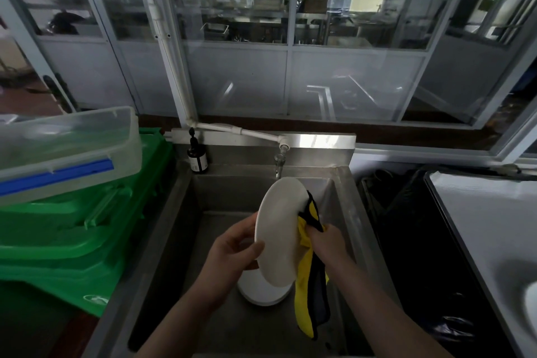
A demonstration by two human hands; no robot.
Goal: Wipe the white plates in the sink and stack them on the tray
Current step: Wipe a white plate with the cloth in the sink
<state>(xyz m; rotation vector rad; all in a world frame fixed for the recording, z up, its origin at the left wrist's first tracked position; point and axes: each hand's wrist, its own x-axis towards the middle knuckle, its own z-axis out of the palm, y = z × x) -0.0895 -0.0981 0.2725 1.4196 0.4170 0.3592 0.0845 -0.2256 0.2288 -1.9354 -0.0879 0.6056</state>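
I hold a white plate (279, 229) on edge above the steel sink (180, 229). My left hand (232, 247) grips its left rim, thumb on the near face. My right hand (327, 241) clutches a yellow and dark grey cloth (309, 293) against the plate's right side; the cloth hangs down into the basin. Under the held plate, more white plates (261, 292) lie stacked on the sink floor, partly hidden. At the far right a pale tray (479, 212) with a dark rim carries the edge of a white plate (531, 302).
A tap (279, 164) juts over the sink's back wall, with a dark pump bottle (197, 158) at the back left corner. Green crates (75, 238) and a clear plastic box (66, 145) stand on the left. A black-lined bin (406, 241) sits between sink and tray.
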